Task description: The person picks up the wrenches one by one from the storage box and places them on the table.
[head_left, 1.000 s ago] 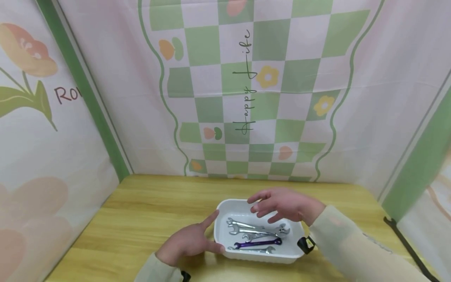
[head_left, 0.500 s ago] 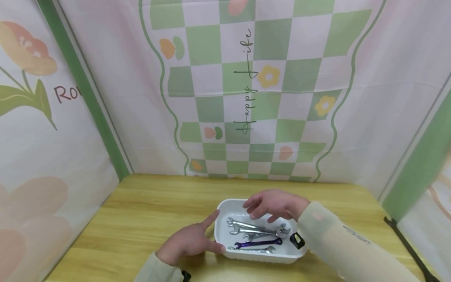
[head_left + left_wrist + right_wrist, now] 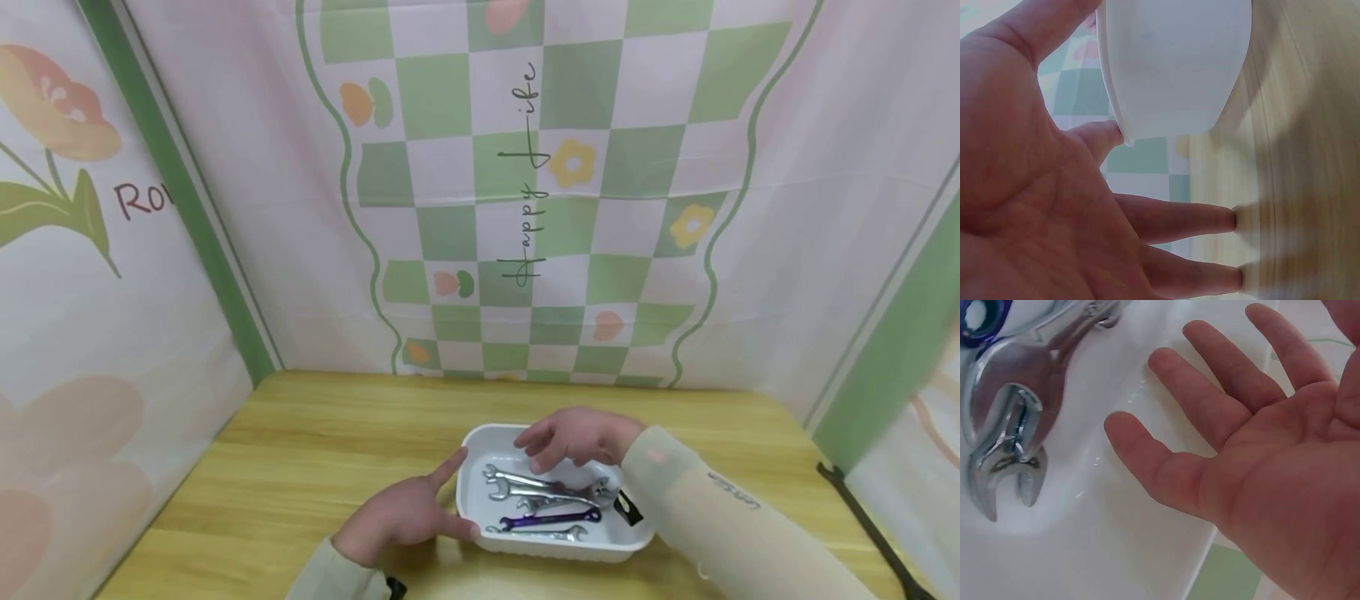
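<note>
A white plastic basin holds several silver wrenches and one purple wrench. My left hand spans the basin's left end, thumb and index fingertip at its rim. In the left wrist view two fingers of the left hand reach down to the table with their tips. Over the back part of the basin hovers my right hand, fingers loosely bent and holding nothing. Beside the right hand, the right wrist view shows an adjustable wrench and the purple wrench's ring end.
The basin stands on a wooden table. A black bar with a forked end lies along the table's right side. Printed curtains close off the back and both sides.
The right hand has come left and slightly down over the basin, its fingers a little more bent. The left hand and the wrenches have stayed in place.
</note>
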`<control>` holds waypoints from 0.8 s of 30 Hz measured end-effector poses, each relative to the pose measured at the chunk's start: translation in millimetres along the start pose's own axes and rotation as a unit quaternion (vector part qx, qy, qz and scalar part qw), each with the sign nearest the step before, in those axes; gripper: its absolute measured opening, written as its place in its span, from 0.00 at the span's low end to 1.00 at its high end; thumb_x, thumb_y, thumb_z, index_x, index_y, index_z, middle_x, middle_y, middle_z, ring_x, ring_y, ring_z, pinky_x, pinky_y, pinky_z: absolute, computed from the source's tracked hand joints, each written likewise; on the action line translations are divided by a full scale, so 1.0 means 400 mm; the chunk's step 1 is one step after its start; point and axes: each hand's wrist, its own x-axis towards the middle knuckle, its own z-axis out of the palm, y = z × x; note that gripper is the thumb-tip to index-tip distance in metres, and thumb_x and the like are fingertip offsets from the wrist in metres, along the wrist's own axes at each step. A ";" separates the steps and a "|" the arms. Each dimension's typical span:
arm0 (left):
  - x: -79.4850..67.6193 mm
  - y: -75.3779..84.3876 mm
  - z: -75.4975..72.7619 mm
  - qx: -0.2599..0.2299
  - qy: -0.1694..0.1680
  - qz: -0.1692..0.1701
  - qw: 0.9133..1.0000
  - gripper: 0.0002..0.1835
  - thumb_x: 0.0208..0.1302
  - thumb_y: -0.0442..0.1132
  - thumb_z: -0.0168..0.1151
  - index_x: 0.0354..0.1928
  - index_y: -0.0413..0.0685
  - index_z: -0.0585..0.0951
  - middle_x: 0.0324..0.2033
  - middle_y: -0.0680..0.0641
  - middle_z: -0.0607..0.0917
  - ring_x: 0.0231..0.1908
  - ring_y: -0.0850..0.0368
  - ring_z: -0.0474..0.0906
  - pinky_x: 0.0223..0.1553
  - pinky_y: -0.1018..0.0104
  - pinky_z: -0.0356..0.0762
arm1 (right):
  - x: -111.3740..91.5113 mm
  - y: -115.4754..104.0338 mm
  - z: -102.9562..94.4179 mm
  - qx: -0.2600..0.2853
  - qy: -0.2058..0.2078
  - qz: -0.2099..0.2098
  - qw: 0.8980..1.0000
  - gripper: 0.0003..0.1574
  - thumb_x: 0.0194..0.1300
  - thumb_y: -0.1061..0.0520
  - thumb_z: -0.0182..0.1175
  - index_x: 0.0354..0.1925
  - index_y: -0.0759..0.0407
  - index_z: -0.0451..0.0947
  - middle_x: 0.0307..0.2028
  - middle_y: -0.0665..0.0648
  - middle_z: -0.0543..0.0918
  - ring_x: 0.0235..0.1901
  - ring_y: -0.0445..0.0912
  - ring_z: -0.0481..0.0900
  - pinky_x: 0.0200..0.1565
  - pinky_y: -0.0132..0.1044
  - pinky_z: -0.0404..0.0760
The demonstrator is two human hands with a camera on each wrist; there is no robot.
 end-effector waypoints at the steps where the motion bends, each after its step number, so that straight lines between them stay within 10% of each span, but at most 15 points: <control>1: 0.000 -0.001 0.001 0.001 0.000 0.001 1.000 0.61 0.47 0.67 0.73 0.80 0.63 0.51 0.55 0.34 0.81 0.55 0.36 0.77 0.55 0.36 0.70 | 0.002 0.002 0.002 -0.007 0.000 0.000 1.000 0.34 0.57 0.51 0.73 0.62 0.48 0.79 0.57 0.54 0.81 0.58 0.53 0.75 0.54 0.67 0.70; 24: 0.002 0.000 0.004 -0.007 -0.001 -0.008 1.000 0.62 0.46 0.66 0.74 0.80 0.64 0.50 0.56 0.33 0.80 0.57 0.35 0.75 0.57 0.35 0.68 | 0.018 0.031 0.012 -0.036 -0.007 0.012 0.999 0.27 0.54 0.55 0.73 0.55 0.43 0.83 0.52 0.47 0.83 0.52 0.49 0.78 0.50 0.59 0.77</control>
